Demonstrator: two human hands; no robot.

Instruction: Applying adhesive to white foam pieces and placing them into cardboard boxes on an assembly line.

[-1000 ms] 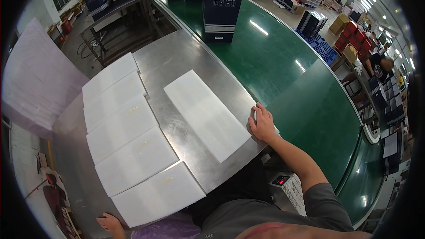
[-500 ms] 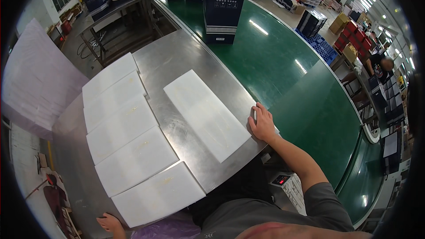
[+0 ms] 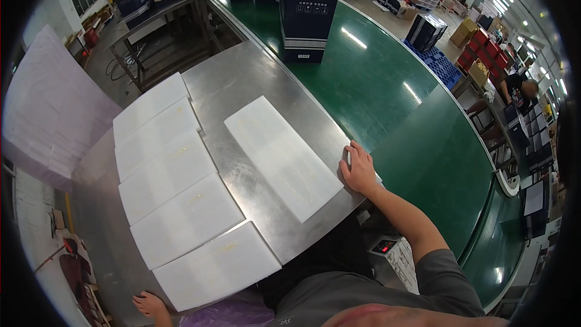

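A: Right hand [image 3: 359, 169] lies flat, fingers spread, on the near-right edge of the brushed steel table [image 3: 254, 75], touching the corner of the long white foam slab [image 3: 283, 156] lying alone mid-table.

B: Left hand [image 3: 150, 306]?

A: At the table's near-left corner, by the nearest of the five white foam sheets [image 3: 218, 265] rowed along its left side. Grip unclear, cropped.

B: Risk?

A: Probably the slab: a nudge slides it off toward the green conveyor belt [image 3: 387, 91] right of the table.

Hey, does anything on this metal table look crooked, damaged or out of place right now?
Nothing stands out. Five white sheets lie in a tidy overlapping row, and a longer white panel lies flat beside them under the right hand. The left hand rests at the table's near edge.
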